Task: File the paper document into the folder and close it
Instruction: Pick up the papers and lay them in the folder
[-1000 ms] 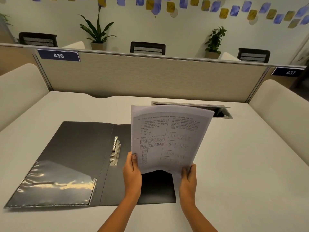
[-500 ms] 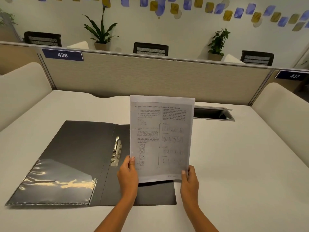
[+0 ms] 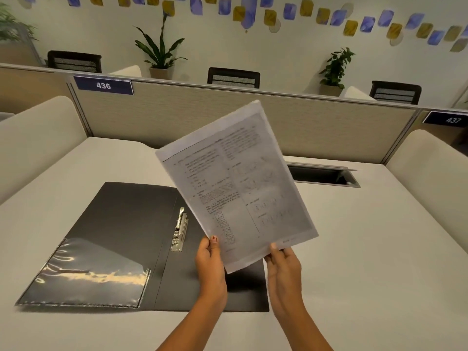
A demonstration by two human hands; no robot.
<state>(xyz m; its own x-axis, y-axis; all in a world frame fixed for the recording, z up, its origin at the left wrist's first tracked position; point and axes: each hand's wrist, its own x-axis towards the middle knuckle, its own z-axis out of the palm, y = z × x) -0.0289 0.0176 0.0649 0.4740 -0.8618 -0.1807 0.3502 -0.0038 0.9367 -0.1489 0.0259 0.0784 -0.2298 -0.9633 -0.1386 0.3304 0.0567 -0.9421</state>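
Paper document [image 3: 238, 188] is held aloft, tilted, above the desk [image 3: 354, 249] | left hand [image 3: 210, 264] is pinched on its lower left edge | right hand [image 3: 283, 269] is gripped at its bottom right corner | folder [image 3: 121, 236] is laid open and flat below, metal clip [image 3: 180, 230] at the spine.

1. Open-plan office, shared desk rows.
2. Fabric partition [image 3: 316, 127] btwn facing desks, w/ numbered seat tags: 436 [image 3: 103, 85] and 437 [image 3: 452, 120].
3. Pale desk [image 3: 379, 249] w/ cable hatch [image 3: 324, 174] set into top, lid up.
4. Mesh-back office chairs [image 3: 233, 77] behind partition.
5. Potted plants [image 3: 159, 54] along far wall; blue/yellow paper shapes [image 3: 367, 22] strung across wall as decor.
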